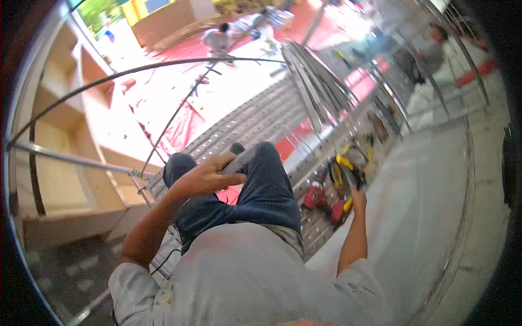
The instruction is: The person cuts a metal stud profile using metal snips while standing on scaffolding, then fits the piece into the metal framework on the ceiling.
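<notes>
My left hand (205, 177) is closed around a short grey bar-like piece (239, 162), held above my knees. The exact kind of that piece is too blurred to make out. My right hand (358, 200) is down at my right side, at a group of power tools on the perforated metal deck. Beside it lie a red and black power tool (315, 198) and a red and yellow tool (338, 211). A yellow and black tool with a round grey part (356, 158) sits just beyond. Motion blur hides the fingers of my right hand.
Metal scaffold planks (247, 117) run beneath my legs, with curved guard rails (98, 81) ahead. Long grey metal strips (312, 81) lie across the far end. Wooden shelving (65, 141) stands left, a pale wall panel (413, 201) right. Other people (216, 41) are on the floor below.
</notes>
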`<state>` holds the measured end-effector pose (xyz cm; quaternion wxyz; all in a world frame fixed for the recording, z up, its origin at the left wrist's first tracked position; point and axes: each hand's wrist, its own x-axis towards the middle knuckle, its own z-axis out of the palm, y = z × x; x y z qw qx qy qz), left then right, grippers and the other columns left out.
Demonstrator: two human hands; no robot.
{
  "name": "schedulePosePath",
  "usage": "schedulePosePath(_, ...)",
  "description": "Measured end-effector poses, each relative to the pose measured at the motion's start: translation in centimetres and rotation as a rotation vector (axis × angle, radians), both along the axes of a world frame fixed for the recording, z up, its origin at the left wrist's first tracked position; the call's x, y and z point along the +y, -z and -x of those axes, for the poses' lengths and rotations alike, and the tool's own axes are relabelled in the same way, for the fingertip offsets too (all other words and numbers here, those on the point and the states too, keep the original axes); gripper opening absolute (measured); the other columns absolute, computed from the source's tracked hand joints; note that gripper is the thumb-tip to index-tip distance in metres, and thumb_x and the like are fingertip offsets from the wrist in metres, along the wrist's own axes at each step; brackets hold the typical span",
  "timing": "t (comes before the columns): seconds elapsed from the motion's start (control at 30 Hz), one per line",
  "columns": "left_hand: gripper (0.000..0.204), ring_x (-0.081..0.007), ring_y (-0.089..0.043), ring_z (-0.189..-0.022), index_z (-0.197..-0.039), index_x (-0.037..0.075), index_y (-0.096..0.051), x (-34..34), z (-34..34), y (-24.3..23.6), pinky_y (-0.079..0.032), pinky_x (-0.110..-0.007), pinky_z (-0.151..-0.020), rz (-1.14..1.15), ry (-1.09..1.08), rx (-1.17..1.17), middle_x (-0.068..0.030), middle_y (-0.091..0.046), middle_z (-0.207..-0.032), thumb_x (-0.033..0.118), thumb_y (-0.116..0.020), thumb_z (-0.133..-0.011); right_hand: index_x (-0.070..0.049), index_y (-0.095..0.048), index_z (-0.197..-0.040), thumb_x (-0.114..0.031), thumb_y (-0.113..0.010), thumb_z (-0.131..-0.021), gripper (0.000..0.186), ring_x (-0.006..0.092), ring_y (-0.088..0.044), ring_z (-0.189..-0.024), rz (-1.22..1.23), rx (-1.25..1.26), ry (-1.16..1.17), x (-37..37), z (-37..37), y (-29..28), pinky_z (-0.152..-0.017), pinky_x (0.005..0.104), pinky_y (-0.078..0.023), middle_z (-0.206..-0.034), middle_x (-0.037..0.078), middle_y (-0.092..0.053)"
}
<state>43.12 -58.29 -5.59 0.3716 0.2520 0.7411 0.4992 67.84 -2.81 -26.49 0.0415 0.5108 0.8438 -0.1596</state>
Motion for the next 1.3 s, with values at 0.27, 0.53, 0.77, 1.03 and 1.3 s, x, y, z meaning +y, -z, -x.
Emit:
schedulePosePath(0.27,0.058,-0.0144,-0.054,-0.078,-0.111,0.001,-0.060,-5.5,-2.3,-0.4,-0.044,-0.028,-0.068,-0.026,-0.226,-0.126,-0.0039,-0.056,-0.087,0.052,-0.072,-0.087,0.003,-0.070,-0.106,-0.052,-0.060,-0.089,0.059,0.0531,-0.063,-0.096,0.172,-0.034,-0.090,5.5,2.2,10.5,-0.086,0.0558,-0.049,-0.103,0.037,-0.065)
schedulePosePath(0.53,0.055,-0.0162,-0.061,-0.084,-0.125,0.000,-0.058,-2.8,-2.8,-0.8,-0.050,-0.029,-0.075,0.118,-0.284,-0.177,-0.0105,-0.065,-0.099,0.038,-0.074,-0.088,-0.001,-0.067,-0.081,-0.037,-0.065,-0.088,0.037,0.0217,-0.057,-0.059,0.238,0.118,-0.155,8.6,-0.1,11.1,-0.055,0.0415,-0.044,-0.067,0.008,-0.059)
schedulePosePath(0.77,0.056,-0.0136,-0.059,-0.078,-0.125,0.001,-0.057,0.1,-3.7,-0.4,-0.046,-0.026,-0.069,0.067,-0.190,-0.196,-0.0055,-0.064,-0.090,0.039,-0.074,-0.088,0.011,-0.069,-0.083,-0.027,-0.067,-0.073,0.039,0.0305,-0.066,-0.068,0.041,0.157,-0.093,7.0,-1.5,7.7,-0.062,0.0449,-0.049,-0.072,0.024,-0.067)
schedulePosePath(1.03,0.056,-0.0146,-0.061,-0.085,-0.124,-0.001,-0.057,0.5,-4.2,-0.4,-0.048,-0.026,-0.074,0.085,-0.198,-0.170,-0.0087,-0.065,-0.097,0.037,-0.075,-0.088,0.012,-0.065,-0.077,-0.022,-0.061,-0.079,0.034,0.0276,-0.064,-0.059,0.004,0.366,0.126,4.5,0.0,7.2,-0.053,0.0464,-0.047,-0.067,0.019,-0.064)
schedulePosePath(1.3,0.057,-0.0147,-0.059,-0.084,-0.121,0.000,-0.059,0.7,-3.8,1.1,-0.048,-0.028,-0.075,0.091,-0.165,-0.229,-0.0073,-0.063,-0.097,0.041,-0.078,-0.085,-0.005,-0.058,-0.082,-0.021,-0.060,-0.091,0.019,0.0189,-0.056,-0.051,0.448,0.396,0.225,3.6,-3.6,-0.3,-0.049,0.0368,-0.051,-0.065,0.006,-0.057)
